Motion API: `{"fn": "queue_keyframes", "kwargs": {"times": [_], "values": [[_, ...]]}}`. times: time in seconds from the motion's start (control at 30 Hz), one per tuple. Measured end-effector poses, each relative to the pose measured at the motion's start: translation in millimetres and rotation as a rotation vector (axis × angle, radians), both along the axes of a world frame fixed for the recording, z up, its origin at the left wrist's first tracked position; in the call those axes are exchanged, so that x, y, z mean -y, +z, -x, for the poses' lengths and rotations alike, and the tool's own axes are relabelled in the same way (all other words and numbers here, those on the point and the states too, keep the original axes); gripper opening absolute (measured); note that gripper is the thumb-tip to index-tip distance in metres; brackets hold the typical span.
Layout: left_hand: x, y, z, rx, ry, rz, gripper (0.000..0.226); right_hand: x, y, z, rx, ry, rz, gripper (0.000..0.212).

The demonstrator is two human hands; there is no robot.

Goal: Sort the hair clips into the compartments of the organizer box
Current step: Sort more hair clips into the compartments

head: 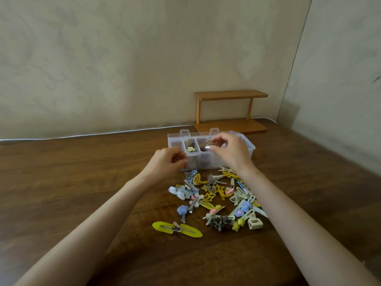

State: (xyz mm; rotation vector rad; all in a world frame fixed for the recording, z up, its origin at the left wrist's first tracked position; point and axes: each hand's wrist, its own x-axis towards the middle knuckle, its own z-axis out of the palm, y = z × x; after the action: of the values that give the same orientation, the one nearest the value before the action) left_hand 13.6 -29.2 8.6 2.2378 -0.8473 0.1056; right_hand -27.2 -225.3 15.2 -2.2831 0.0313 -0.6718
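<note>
A clear plastic organizer box (248,145) stands open on the brown table, with dark and cream clips in its middle compartments. My right hand (231,150) hovers over the box and pinches a small brownish hair clip (209,142) above a middle compartment. My left hand (166,162) rests curled against the box's front left corner; whether it holds anything is hidden. A heap of loose hair clips (218,198), yellow, blue, cream, grey and pink, lies on the table in front of the box. Two yellow oval clips (177,229) lie nearest me.
A small wooden two-tier shelf (229,111) stands behind the box against the wall. A white cable (82,135) runs along the table's back edge. Walls close off the back and the right side.
</note>
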Motion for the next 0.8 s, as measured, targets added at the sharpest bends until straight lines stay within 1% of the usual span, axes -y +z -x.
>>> {"fn": "queue_keyframes", "kwargs": {"times": [0.07,0.13,0.33,0.57,0.8], "values": [[3,-2,4,-0.008,-0.02,0.001,0.003,10,2,-17,-0.011,-0.08,0.051,0.016],[6,-3,7,-0.011,-0.035,0.013,0.005,13,5,-31,-0.039,-0.108,0.073,0.017],[9,0,13,-0.025,-0.085,0.035,0.008,6,8,-56,-0.08,-0.089,0.134,0.024],[13,2,18,-0.048,-0.116,0.039,0.009,13,5,-28,0.006,-0.061,0.046,0.014],[18,5,28,-0.078,-0.205,0.013,0.007,9,-5,26,-0.019,0.043,-0.001,0.013]]}}
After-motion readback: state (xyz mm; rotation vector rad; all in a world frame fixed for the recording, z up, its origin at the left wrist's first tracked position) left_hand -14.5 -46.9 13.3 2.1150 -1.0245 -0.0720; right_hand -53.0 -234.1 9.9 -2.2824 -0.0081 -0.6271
